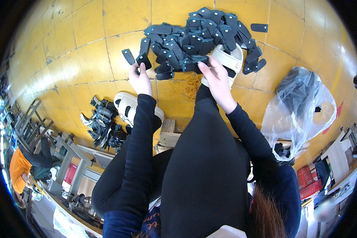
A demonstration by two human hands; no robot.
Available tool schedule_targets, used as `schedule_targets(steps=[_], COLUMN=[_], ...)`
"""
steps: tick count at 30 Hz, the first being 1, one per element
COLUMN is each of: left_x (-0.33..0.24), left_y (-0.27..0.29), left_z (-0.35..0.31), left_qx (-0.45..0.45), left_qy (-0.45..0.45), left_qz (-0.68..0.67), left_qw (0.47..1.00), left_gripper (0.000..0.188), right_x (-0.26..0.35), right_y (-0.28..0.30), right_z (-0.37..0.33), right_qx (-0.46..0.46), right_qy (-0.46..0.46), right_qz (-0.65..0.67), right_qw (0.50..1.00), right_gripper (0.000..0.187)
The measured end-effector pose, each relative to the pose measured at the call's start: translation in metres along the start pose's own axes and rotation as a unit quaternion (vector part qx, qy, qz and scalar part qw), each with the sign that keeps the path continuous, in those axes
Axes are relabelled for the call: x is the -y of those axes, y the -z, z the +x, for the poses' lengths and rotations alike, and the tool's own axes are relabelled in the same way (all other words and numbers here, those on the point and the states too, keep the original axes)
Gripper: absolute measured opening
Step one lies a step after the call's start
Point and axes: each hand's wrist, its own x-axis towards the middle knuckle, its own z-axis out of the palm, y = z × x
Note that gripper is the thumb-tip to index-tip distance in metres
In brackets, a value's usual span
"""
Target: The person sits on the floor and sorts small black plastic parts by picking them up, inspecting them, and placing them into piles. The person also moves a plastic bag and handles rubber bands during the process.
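Observation:
My left hand (141, 82) pinches a dark flat piece (143, 60) with rounded ends, at the left side of a pile. The pile (192, 39) holds many such pieces, most with a small white mark at one end. At its near edge my right hand (219, 83) reaches in with thumb and fingers apart. Close to its fingertips lies another dark piece (200, 58); I see no clear grip on it. One loose piece (128, 56) lies just left of my left hand, another (259, 27) to the right of the pile.
Tangled yellow rubber bands (188, 87) lie between my hands on the yellow tiled floor (87, 59). My feet wear cream sandals (230, 59). Bundled dark pieces (103, 121) are at left, a clear plastic bag (295, 113) at right, a wooden block (169, 133) between. A person in orange (19, 168) is far left.

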Motion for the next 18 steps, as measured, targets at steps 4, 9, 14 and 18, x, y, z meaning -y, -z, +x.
schedule_targets(steps=[4, 9, 14, 18], left_x=[-0.049, -0.083, -0.057, -0.016], left_y=[-0.004, -0.022, -0.021, -0.003], left_z=[-0.029, -0.051, -0.034, -0.013], left_qx=[0.178, 0.385, 0.315, 0.271], left_qy=[0.041, 0.0, -0.102, -0.064], left_qz=[-0.146, -0.169, -0.03, 0.026], left_qw=[0.972, 0.907, 0.943, 0.96], left_gripper=[0.019, 0.018, 0.017, 0.017], right_x=[0.003, 0.003, 0.011, 0.01], right_y=[-0.023, -0.018, 0.042, 0.07], right_z=[0.02, 0.02, 0.021, -0.006], right_qx=[0.033, -0.051, -0.214, -0.218], right_qy=[0.066, 0.03, 0.118, 0.128], right_qz=[-0.066, -0.016, -0.179, -0.299], right_qw=[0.995, 0.998, 0.953, 0.92], right_gripper=[0.024, 0.025, 0.036, 0.037])
